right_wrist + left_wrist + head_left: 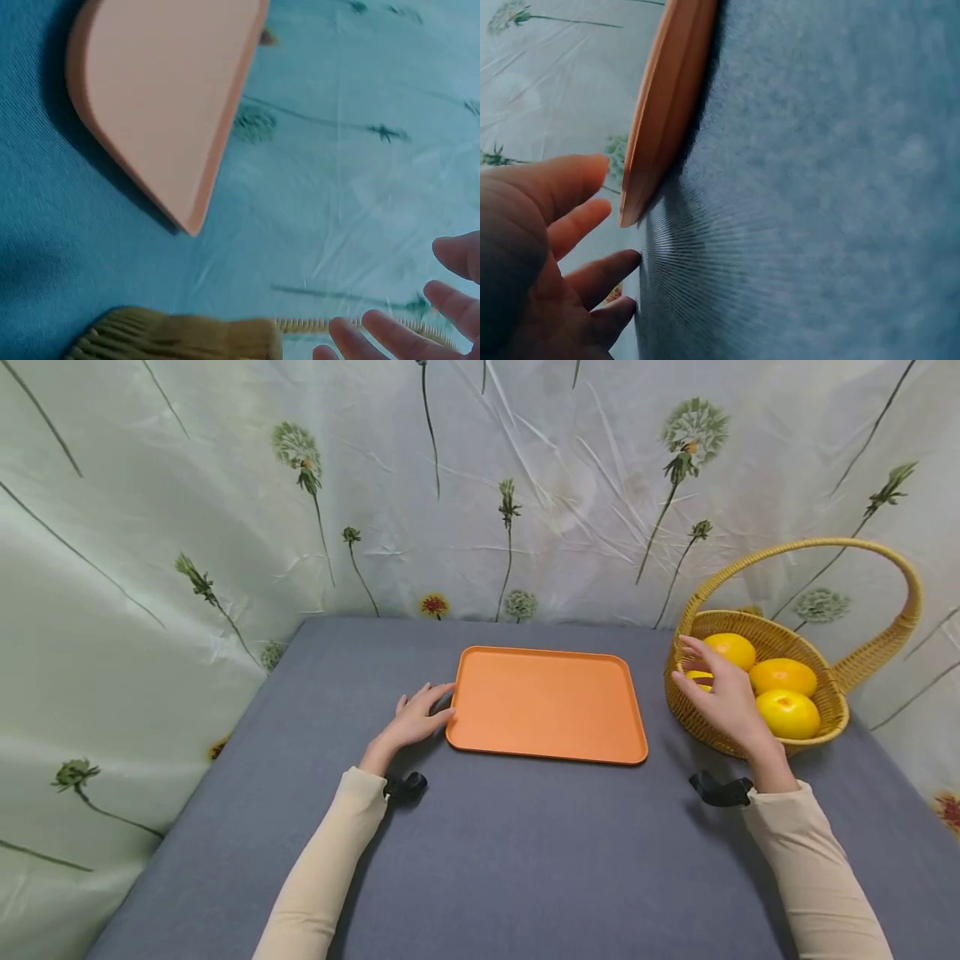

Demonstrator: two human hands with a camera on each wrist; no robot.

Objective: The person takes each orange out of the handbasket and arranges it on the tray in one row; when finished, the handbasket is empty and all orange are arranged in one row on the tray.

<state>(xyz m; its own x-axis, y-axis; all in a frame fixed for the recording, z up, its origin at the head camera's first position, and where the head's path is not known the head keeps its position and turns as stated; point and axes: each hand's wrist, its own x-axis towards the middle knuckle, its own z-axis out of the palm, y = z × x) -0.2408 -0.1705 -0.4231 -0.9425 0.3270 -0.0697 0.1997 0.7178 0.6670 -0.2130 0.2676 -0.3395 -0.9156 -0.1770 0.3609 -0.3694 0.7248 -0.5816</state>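
Observation:
An orange rectangular tray [547,703] lies flat on the table. My left hand [414,717] is at its left edge, with thumb and fingertips right by the rim and fingers relaxed. In the left wrist view the fingers are spread beside the tray's corner [656,127]. My right hand [726,697] hovers over the left side of a wicker basket [776,637], fingers loosely bent and spread. Several yellow-orange round fruits [787,714] sit in the basket, one partly hidden behind this hand. The right wrist view shows the fingers [390,334] apart, near the basket's side [172,334].
The basket's tall arched handle [896,635] rises at the right. Grey cloth [540,860] covers the table. A curtain [390,485] with a dandelion print hangs along the back and left. Each wrist wears a black camera mount [408,787].

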